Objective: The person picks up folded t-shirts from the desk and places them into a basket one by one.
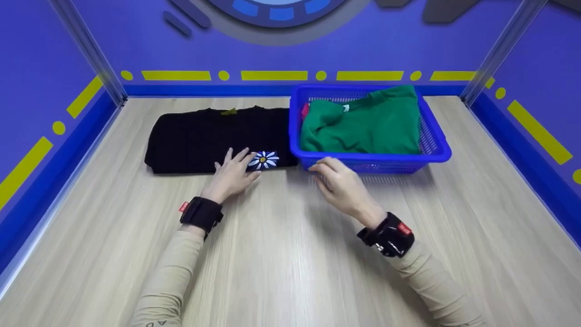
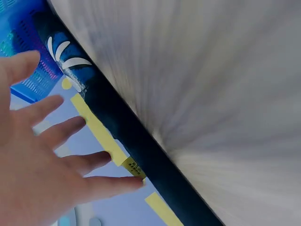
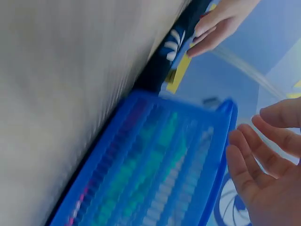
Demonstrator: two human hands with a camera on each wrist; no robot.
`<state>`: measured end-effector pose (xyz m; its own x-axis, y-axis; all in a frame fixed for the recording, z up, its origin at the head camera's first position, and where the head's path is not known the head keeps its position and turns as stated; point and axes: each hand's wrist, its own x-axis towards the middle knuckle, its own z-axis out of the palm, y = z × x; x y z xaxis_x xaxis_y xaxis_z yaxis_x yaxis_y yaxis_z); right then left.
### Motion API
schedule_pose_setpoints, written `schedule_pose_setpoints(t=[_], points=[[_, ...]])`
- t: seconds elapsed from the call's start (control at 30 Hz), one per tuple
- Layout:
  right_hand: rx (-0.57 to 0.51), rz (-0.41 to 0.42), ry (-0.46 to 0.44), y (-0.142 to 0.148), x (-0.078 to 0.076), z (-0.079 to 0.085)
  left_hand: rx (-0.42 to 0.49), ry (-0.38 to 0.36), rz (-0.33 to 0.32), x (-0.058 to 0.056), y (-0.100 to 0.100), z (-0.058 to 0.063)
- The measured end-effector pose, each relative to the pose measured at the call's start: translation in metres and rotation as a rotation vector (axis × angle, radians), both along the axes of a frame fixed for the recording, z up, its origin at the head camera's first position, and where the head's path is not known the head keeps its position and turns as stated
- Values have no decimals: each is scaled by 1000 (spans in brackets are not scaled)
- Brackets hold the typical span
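A folded black garment (image 1: 195, 141) lies flat on the table, with a white daisy print (image 1: 264, 160) near its front right and a yellow label (image 1: 229, 111) at its back edge. Over its front edge, just left of the daisy, my left hand (image 1: 230, 177) has its fingers spread. Those fingers show straight and apart in the left wrist view. My right hand (image 1: 342, 188) is at the near left corner of a blue plastic basket (image 1: 363, 158), fingers loosely bent with nothing between them. Inside the basket lies a green garment (image 1: 363, 125) with a small white label.
A bit of red cloth (image 1: 305, 110) shows under the green garment at the basket's left. The basket's left side abuts the black garment. Blue panels (image 1: 290, 54) with yellow marks wall the wooden table (image 1: 272, 254) at the back and both sides.
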<state>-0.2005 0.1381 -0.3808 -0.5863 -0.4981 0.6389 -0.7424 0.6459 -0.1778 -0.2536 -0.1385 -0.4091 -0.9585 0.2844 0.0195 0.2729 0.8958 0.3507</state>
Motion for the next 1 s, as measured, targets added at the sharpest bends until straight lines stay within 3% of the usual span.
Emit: schedule_pose_setpoints(t=[0.2, 0.47, 0.7, 0.87, 1.0], points=[[90, 18, -133, -33, -8, -6, -26, -115, 1, 1, 1, 1], [168, -45, -400, -65, -32, -13, -37, -126, -7, 1, 2, 2], [303, -135, -656, -68, -40, -21, -44, -154, -2, 2, 3, 2], [384, -157, -721, -67, -40, -21, -52, -167, 10, 9, 3, 5], [463, -132, -695, -67, -34, -16, -65, -186, 17, 17, 4, 9]])
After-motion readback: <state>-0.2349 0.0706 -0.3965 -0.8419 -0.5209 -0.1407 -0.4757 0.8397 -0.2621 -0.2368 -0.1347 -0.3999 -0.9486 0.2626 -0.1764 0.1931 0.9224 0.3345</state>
